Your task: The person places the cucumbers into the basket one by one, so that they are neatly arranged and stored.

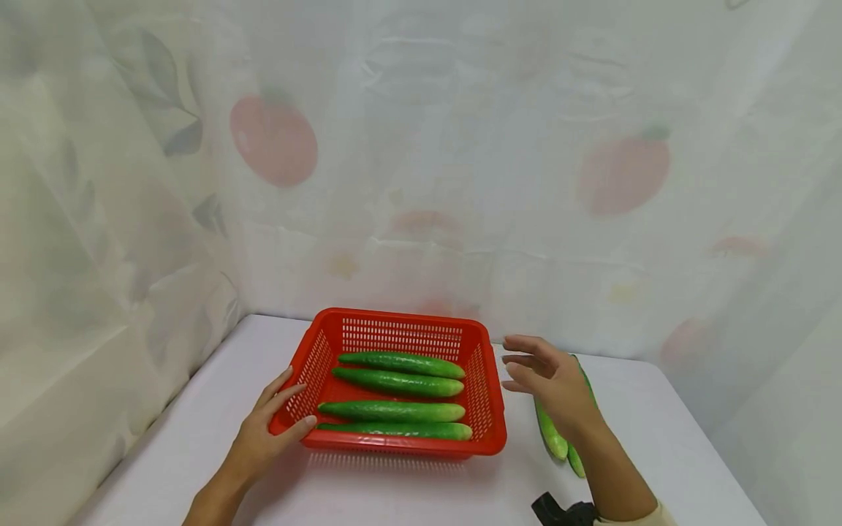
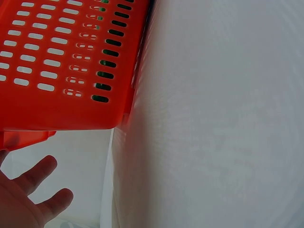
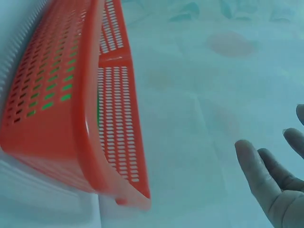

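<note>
A red perforated plastic basket (image 1: pixel 490 438) sits on the table with several green cucumbers (image 1: pixel 395 411) lying side by side in it, lengthwise. At the basket's left front corner is my left hand (image 1: pixel 263 427), its fingers spread and overlapping the rim in the head view. The left wrist view shows these fingers (image 2: pixel 37 175) extended just beyond the basket wall. My right hand (image 1: pixel 552 383) hovers off the basket's right side, fingers loosely bent and apart, holding nothing. Beneath it, two more cucumbers (image 1: pixel 552 436) lie on the table, partly hidden by the hand and forearm.
The white table (image 1: pixel 388 497) runs back to a pale curtain (image 1: pixel 487 183) printed with fruit. More curtain (image 1: pixel 112 292) hangs along the left side. A black device (image 1: pixel 562 511) is at the right wrist.
</note>
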Action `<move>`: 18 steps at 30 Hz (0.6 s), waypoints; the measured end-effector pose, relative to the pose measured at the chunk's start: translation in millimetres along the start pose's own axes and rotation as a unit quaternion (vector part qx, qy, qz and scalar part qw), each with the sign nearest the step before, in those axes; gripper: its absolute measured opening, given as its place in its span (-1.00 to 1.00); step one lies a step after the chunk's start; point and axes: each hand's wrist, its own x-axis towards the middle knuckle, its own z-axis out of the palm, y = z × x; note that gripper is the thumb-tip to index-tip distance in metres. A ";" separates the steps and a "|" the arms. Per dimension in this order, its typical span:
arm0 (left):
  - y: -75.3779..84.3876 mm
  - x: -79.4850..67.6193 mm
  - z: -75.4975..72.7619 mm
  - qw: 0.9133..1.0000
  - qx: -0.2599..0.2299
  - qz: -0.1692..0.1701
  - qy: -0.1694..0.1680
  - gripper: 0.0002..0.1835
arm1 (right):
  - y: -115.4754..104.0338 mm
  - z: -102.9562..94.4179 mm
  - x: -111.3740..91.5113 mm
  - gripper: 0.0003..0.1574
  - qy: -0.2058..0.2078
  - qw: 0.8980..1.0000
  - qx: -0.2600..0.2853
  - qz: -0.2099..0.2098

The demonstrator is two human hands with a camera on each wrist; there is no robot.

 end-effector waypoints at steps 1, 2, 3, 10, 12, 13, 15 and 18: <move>0.0 -0.1 -0.1 1.000 0.001 0.000 0.001 -0.41 | -1.4 -2.8 -2.9 -0.51 0.006 1.000 -0.005 -0.003; 0.0 -0.2 -0.1 1.000 0.001 0.000 0.001 -0.42 | -2.8 -5.5 -5.8 -0.52 0.013 1.000 -0.006 -0.005; 0.0 -0.2 -0.2 1.000 0.002 0.000 0.001 -0.42 | -4.3 -8.1 -8.8 -0.52 0.019 1.000 -0.008 -0.006; 0.2 -0.6 -0.8 1.000 0.019 -0.001 0.003 -0.43 | -10.9 -25.1 -26.4 -0.56 0.055 0.998 -0.004 -0.027; 0.1 -0.5 -0.8 1.000 0.013 0.001 0.004 -0.43 | -11.4 -29.3 -30.4 -0.55 0.059 0.997 -0.001 -0.042; 0.1 -0.4 -0.8 1.000 0.010 0.002 0.004 -0.43 | -11.4 -31.4 -32.4 -0.55 0.060 0.997 0.001 -0.050; 0.4 -0.2 -0.6 1.000 0.002 0.003 0.003 -0.43 | -10.5 -35.8 -36.1 -0.54 0.066 0.996 -0.001 -0.064; 0.6 -0.1 -0.5 1.000 -0.007 0.003 0.001 -0.43 | -7.4 -42.7 -41.2 -0.53 0.078 0.994 0.001 -0.079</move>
